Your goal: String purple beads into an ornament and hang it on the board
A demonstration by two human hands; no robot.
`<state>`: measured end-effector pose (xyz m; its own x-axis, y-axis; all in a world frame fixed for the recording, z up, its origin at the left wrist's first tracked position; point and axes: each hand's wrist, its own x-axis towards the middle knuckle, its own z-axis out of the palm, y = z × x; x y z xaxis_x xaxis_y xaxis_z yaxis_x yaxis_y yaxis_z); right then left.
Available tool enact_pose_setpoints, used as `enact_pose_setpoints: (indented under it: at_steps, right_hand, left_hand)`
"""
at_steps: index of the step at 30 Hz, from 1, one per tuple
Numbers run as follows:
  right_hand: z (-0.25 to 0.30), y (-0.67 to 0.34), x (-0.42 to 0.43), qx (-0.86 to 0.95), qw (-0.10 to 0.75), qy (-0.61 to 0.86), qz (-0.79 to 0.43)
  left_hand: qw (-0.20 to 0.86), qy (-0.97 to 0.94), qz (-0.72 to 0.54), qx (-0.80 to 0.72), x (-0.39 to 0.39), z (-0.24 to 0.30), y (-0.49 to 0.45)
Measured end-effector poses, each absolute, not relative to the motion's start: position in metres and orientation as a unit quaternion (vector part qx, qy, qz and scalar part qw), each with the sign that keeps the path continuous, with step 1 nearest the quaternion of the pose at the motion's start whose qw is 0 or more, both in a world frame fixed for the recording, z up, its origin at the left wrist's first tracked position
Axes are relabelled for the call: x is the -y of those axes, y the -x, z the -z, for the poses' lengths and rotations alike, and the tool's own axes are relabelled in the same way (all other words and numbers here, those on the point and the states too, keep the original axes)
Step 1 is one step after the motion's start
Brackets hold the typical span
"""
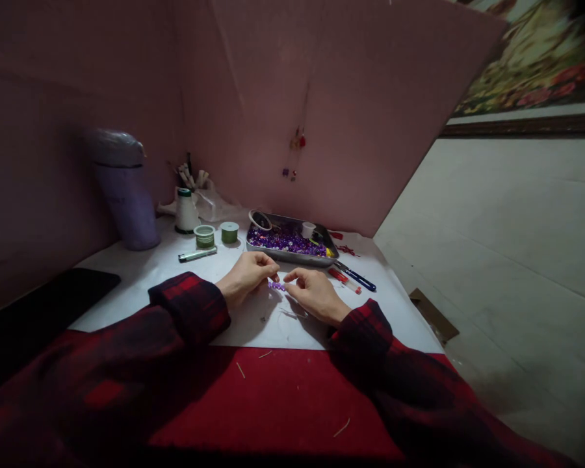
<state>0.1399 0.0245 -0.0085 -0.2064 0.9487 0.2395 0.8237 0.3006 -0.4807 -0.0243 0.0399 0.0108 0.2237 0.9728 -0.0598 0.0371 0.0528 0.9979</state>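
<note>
A short strand of small purple beads (275, 285) spans the gap between my two hands, just above the white sheet. My left hand (249, 276) has its thumb and fingers pinched together at the strand's left end. At the other end, the thumb and forefinger of my right hand (316, 294) close on the beads. Thin thread (293, 313) lies in loose curves on the sheet below my right hand. Directly behind the hands stands a metal tray (292, 257) holding many loose purple beads (292, 242).
Left of the tray are green thread spools (229, 233), a white thread cone (186, 213), a slim pale green case (197, 254) and a purple tumbler (129, 205). Dark blue-handled pliers (358, 277) and a red-capped tube (344, 280) lie right. A dark flat slab (53, 299) occupies the left edge.
</note>
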Motion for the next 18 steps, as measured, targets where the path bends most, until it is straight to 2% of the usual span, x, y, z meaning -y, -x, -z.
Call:
enact_pose_setpoints:
  at_steps: [18]
  right_hand:
    - [0.019,-0.141,-0.021,0.789,0.250,0.553,-0.096]
  left_hand:
    - [0.362,-0.706,-0.336,-0.508,-0.051,0.012,0.025]
